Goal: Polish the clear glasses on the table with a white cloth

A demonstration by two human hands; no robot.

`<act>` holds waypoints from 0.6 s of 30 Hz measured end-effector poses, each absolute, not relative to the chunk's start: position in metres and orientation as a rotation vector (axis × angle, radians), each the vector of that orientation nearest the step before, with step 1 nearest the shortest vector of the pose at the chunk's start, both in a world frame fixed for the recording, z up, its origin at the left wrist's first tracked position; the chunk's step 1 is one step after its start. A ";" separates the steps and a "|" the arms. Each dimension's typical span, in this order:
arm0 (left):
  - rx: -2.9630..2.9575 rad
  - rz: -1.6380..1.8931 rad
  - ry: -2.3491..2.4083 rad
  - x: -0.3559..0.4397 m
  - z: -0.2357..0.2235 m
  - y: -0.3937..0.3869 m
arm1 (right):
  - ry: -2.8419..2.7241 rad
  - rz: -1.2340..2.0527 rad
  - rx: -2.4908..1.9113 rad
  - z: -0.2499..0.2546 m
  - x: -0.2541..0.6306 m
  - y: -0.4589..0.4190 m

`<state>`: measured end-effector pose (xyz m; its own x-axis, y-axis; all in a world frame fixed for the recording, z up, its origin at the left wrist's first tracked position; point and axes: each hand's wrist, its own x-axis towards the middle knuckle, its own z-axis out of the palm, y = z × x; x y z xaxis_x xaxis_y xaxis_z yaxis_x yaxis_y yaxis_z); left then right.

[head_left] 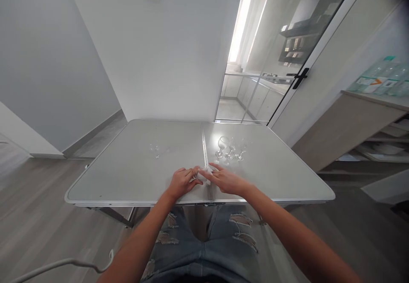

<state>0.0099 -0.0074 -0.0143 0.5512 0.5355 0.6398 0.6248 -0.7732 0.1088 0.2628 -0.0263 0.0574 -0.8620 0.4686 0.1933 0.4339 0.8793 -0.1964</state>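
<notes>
My left hand (182,182) and my right hand (225,180) meet near the front middle of the grey folding table (128,176). Both pinch a small white cloth (204,174) that lies between their fingertips on the table's centre seam. A short way beyond the right hand stand three clear stemmed glasses (229,148) in a tight group. Two more small clear glasses (155,148) stand on the left half of the table.
A white wall stands directly behind the table. A glass sliding door with a black handle (299,77) is at the back right. A wooden shelf unit (367,121) with boxes stands at the right. A white cable (57,266) runs over the floor at bottom left.
</notes>
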 end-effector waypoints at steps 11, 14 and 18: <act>-2.689 -0.958 -1.025 0.011 -0.014 -0.008 | -2.411 0.890 -0.878 0.057 0.263 -0.024; -2.664 -0.922 -1.012 0.011 -0.016 -0.007 | -1.889 1.291 -1.009 0.059 0.252 -0.027; -2.613 -0.899 -0.992 0.011 -0.021 -0.003 | -1.428 1.564 -1.161 0.059 0.241 -0.025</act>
